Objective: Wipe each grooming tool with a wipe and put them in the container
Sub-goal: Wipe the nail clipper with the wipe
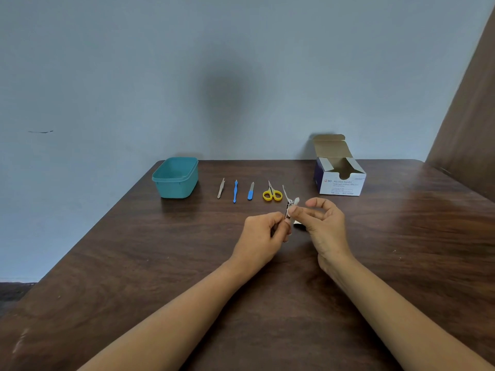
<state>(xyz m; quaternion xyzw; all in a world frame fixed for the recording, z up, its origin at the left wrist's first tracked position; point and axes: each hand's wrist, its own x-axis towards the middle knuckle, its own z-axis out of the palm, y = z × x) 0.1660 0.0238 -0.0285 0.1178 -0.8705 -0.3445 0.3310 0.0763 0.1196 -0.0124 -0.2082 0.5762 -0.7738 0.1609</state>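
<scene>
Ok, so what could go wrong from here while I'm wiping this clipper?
The left hand pinches the small metal nail clipper only at its lower end, so rubbing with the white wipe in the right hand might twist it loose. The teal plastic container stands at the far left corner of the brown wooden table; carrying the clipper there may brush the yellow-handled scissors in the row.
</scene>
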